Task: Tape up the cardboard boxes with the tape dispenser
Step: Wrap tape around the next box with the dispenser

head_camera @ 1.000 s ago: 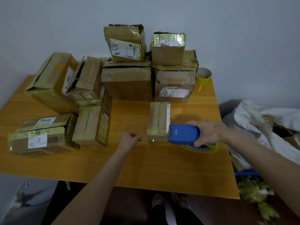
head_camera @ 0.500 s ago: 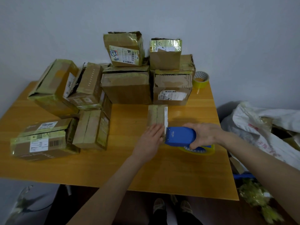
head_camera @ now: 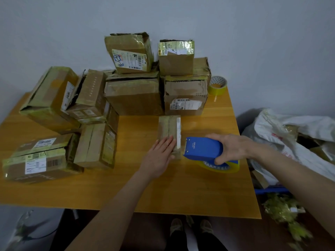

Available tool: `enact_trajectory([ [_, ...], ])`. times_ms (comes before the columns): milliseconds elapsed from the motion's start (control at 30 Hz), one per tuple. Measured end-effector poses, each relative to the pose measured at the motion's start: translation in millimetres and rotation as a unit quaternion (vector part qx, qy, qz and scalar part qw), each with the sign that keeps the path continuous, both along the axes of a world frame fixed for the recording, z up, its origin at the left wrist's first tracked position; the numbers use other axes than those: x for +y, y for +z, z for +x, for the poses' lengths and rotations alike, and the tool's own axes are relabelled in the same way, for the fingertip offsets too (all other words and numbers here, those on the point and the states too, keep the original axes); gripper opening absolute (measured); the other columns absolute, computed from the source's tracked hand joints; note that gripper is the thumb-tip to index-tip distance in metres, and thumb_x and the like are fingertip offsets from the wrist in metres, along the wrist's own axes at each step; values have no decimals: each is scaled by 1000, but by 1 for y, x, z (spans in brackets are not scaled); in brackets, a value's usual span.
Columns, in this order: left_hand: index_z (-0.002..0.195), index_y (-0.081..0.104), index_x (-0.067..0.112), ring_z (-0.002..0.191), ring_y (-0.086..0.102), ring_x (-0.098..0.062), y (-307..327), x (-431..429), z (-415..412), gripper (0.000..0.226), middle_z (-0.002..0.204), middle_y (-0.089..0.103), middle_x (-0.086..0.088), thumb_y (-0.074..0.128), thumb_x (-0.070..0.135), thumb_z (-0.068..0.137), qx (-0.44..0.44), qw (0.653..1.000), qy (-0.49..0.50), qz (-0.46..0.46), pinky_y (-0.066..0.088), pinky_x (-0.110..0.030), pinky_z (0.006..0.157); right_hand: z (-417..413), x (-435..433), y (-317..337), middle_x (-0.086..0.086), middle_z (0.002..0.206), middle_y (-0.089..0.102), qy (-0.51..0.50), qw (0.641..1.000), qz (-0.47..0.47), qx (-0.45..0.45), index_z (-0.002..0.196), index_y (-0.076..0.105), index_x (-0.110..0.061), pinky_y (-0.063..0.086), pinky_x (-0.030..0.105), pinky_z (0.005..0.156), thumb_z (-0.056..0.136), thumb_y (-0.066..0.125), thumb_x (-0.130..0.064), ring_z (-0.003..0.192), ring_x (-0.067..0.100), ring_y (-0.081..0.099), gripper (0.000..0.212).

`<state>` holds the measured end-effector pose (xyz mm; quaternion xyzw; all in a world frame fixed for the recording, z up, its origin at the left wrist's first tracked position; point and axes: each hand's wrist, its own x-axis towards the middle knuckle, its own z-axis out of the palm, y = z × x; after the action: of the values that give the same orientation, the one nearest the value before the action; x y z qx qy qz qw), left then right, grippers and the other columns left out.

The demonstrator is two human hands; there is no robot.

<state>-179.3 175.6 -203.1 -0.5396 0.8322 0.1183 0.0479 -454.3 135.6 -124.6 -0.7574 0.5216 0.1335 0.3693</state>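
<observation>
Presses the left hand (head_camera: 159,156) flat on the near end of the small cardboard box (head_camera: 168,125), fingers straight and together. Grips the blue tape dispenser (head_camera: 203,149) in the right hand (head_camera: 230,149), fingers curled round its body, front edge just beside the box's near right corner. Box lying on the table (head_camera: 181,192), in front of the stacked boxes (head_camera: 134,98); spare tape roll (head_camera: 217,86) at the far right corner.

**Across the table (head_camera: 181,192)**

Mid-table: small box (head_camera: 169,127), under left hand (head_camera: 159,156) laid flat on its near end. Just right: tape dispenser (head_camera: 204,150) in right hand (head_camera: 230,149). Behind: stacked boxes (head_camera: 134,95). Left: further boxes (head_camera: 94,144). Far right corner: spare tape roll (head_camera: 217,86).
</observation>
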Motion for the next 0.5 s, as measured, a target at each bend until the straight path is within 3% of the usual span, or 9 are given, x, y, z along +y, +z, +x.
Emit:
enact_trajectory([
  [100, 143, -16, 27, 138, -23, -8, 2, 0, 0, 70, 152, -20, 7, -16, 61, 82, 1, 1000, 3, 5, -18, -27, 113, -9, 0, 2, -13, 110, 57, -3, 1000, 11, -7, 142, 28, -45, 52, 40, 91, 75, 76, -34, 101, 14, 57, 83],
  [267, 144, -13, 26, 139, -19, -6, 2, 0, 1, 69, 153, -17, 7, -11, 59, 84, 8, 1000, 0, -2, -17, -27, 113, -5, -5, 2, -14, 105, 60, 49, 994, -7, 95, 137, 31, -47, 54, 40, 86, 71, 71, -46, 97, 15, 58, 77],
  [500, 145, -12, 27, 140, -19, -7, -5, -3, 4, 86, 154, -15, 9, -30, 70, 73, 20, 1000, -4, 4, -16, -26, 113, 27, -14, -2, -12, 97, 56, 73, 984, 10, 160, 131, 36, -44, 48, 32, 72, 71, 69, -48, 92, 18, 56, 69],
])
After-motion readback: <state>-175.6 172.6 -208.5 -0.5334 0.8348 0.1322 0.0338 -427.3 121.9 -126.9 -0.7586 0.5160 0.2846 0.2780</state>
